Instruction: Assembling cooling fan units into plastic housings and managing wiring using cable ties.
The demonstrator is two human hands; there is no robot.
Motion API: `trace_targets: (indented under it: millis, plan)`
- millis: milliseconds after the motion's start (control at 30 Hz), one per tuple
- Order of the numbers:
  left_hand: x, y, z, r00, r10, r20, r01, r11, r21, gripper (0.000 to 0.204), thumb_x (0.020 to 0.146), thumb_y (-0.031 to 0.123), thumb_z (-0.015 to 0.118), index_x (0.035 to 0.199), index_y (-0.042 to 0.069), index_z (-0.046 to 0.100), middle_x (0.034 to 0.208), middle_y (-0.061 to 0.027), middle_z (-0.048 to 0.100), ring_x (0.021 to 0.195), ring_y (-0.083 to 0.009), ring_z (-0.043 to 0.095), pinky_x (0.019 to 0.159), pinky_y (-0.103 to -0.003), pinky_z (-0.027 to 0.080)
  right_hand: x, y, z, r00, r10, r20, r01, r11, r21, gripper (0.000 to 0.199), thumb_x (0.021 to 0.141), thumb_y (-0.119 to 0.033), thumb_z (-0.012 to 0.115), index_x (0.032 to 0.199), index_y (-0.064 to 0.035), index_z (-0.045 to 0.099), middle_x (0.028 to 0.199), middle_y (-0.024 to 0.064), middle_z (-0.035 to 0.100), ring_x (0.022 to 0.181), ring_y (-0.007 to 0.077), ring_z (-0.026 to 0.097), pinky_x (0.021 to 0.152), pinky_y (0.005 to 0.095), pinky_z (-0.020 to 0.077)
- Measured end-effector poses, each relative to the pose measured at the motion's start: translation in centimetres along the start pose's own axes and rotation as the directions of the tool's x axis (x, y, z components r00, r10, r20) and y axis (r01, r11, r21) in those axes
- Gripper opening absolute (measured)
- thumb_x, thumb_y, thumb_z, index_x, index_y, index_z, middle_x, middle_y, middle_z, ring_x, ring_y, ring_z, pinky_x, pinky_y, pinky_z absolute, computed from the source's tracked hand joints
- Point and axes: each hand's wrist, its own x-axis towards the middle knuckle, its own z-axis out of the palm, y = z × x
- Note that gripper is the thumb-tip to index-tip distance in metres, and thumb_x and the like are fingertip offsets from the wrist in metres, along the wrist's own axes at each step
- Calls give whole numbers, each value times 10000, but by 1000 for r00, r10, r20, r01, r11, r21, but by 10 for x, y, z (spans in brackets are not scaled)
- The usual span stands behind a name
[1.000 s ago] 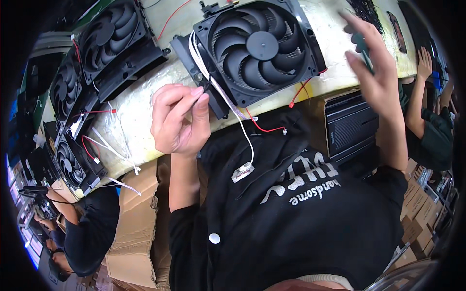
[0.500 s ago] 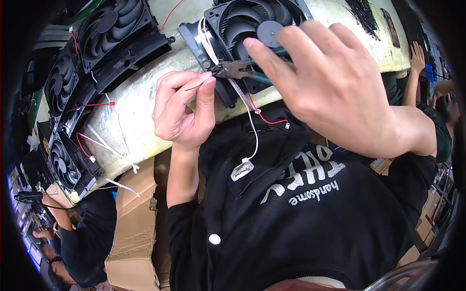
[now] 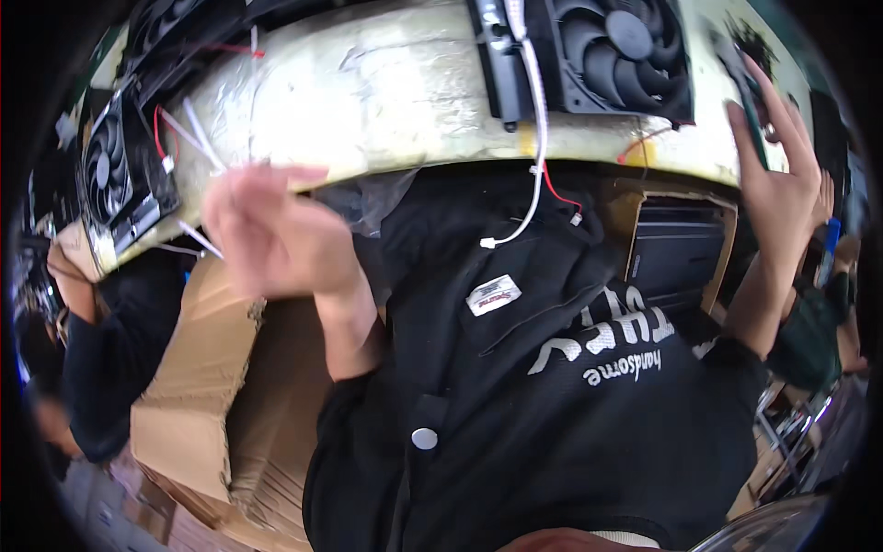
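Observation:
In my right hand (image 3: pixel 782 175), at the far right of the table, is a pair of cutting pliers (image 3: pixel 751 115) with green handles, its jaws pointing away from me. My left hand (image 3: pixel 276 230) hangs over the near table edge on the left, smeared by motion, so its fingers and anything in them cannot be made out. A black fan unit (image 3: pixel 628 37) stands at the table's near edge between the hands. From its left side a white cable bundle (image 3: pixel 539 120) droops over the edge, ending in a small white plug. A red wire with a plug hangs beside it.
Another black fan unit (image 3: pixel 106 166) with loose red and white wires lies at the left, more behind it. Below the edge are an open cardboard box (image 3: pixel 189 368) and a box of black parts (image 3: pixel 681 248). Co-workers are at both sides; one hand (image 3: pixel 74 262) shows left.
My right hand has carried the pliers from the fan unit to the far right. My left hand has dropped away leftward. The head view has shifted, and the fan unit now appears further right.

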Motion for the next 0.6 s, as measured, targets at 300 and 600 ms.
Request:
trace_targets:
  millis: [300,600]
  plan:
    - [-154,-162,-45,736,-146,661,-274,829,488,103,786,59,667,875,26,707,819,-153,675,743,-344,645,701,-457,515,-8,110,79,985,97,-145,-91,995,51,543,894,-295,712,1322,5,566,1245,170,625,1183,224,568,1054,345,389]
    - [-61,-266,74,321,-374,870,-301,831,468,341,859,245,604,1088,-5,636,1135,-212,653,948,-373,622,848,-414,501,18,-78,81,842,-539,30,537,841,70,497,800,-124,576,1293,-65,567,1398,191,489,1312,359,462,1096,476,332]
